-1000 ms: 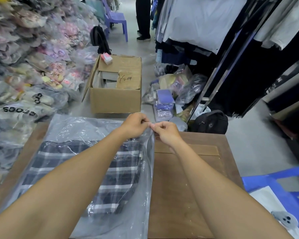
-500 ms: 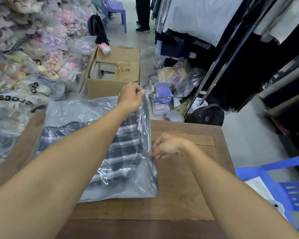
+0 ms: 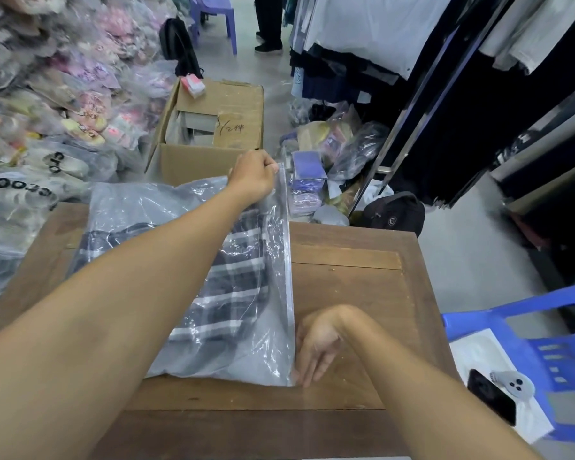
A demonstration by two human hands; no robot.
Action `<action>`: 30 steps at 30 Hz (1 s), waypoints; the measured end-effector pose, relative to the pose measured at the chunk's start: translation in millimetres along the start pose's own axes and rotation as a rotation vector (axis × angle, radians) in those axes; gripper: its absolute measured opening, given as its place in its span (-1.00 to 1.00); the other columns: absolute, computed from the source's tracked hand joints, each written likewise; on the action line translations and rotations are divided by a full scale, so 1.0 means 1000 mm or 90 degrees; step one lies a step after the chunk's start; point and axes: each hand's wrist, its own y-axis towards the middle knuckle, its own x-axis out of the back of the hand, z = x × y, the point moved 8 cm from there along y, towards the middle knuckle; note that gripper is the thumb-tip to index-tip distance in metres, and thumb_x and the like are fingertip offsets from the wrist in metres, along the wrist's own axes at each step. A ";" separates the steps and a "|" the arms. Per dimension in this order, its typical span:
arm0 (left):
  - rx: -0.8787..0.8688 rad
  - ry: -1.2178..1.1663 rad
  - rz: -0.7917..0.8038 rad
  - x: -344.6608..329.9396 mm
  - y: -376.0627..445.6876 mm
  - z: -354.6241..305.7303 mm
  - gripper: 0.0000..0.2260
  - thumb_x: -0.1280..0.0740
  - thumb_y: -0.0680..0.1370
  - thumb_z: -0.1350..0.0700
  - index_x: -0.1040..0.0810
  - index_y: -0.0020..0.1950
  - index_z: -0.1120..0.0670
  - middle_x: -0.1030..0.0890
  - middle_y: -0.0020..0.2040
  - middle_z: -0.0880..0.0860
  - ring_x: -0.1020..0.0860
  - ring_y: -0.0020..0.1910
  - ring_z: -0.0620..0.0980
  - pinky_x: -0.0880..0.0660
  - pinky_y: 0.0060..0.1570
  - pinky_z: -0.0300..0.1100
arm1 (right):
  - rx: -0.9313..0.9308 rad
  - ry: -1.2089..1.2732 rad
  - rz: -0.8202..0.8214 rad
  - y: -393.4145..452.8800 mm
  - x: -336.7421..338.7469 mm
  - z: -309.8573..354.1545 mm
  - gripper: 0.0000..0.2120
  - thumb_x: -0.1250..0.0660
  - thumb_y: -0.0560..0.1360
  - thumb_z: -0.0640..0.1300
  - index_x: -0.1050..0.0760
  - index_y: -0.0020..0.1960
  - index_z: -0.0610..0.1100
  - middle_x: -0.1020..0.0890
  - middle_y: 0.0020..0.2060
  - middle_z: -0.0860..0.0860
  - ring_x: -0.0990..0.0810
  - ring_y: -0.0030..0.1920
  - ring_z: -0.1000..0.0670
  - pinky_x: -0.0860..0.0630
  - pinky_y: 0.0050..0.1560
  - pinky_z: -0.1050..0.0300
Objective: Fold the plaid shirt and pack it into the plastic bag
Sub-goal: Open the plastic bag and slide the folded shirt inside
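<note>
Forearm [image 3: 146, 277] hides much of plaid shirt [image 3: 226, 287].

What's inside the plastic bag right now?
The folded plaid shirt lies inside the plastic bag. The left arm covers part of it, so nothing else can be confirmed inside.

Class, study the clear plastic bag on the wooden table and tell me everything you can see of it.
The plastic bag is clear, glossy and wrinkled, with a straight strip running along its right edge. It lies on the wooden table, its far end reaching past the table's edge. Inside sits the folded plaid shirt, dark with white stripes. The left hand pinches the strip's far end, lifted slightly; the right hand grips its near end by the bag's corner. Whether the strip is fully sealed cannot be told.
</note>
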 end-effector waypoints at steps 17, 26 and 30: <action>-0.058 0.122 0.188 -0.001 -0.030 0.016 -0.49 -0.44 0.55 0.09 -0.42 0.47 0.10 -0.50 0.41 0.10 -0.46 0.39 0.11 -0.34 0.35 -0.11 | 0.151 0.239 -0.620 -0.060 0.133 -0.029 -0.75 -0.45 0.52 -0.18 -0.43 -0.26 -0.14 -0.65 -0.27 -0.12 -0.66 -0.26 -0.08 -0.70 -0.11 0.03; 0.017 0.612 0.436 0.002 -0.100 0.132 0.24 -0.56 0.15 -0.38 0.10 0.62 -0.13 0.09 0.62 0.11 0.09 0.59 0.25 0.03 0.52 0.22 | 0.223 -0.180 -0.723 -0.087 0.095 0.045 -0.20 -0.34 0.45 0.38 -0.22 0.56 0.09 -0.12 0.59 -0.01 -0.04 0.60 -0.14 -0.14 0.56 -0.24; -0.011 0.506 0.420 -0.009 -0.118 0.156 0.31 -0.54 0.19 -0.37 0.39 0.56 -0.18 0.39 0.59 0.06 0.34 0.57 0.22 0.24 0.52 0.13 | 0.102 -0.370 -0.662 -0.040 0.088 0.036 0.02 -0.21 0.33 0.58 0.12 0.63 0.24 0.23 0.65 0.04 0.35 0.60 -0.21 0.24 0.57 -0.29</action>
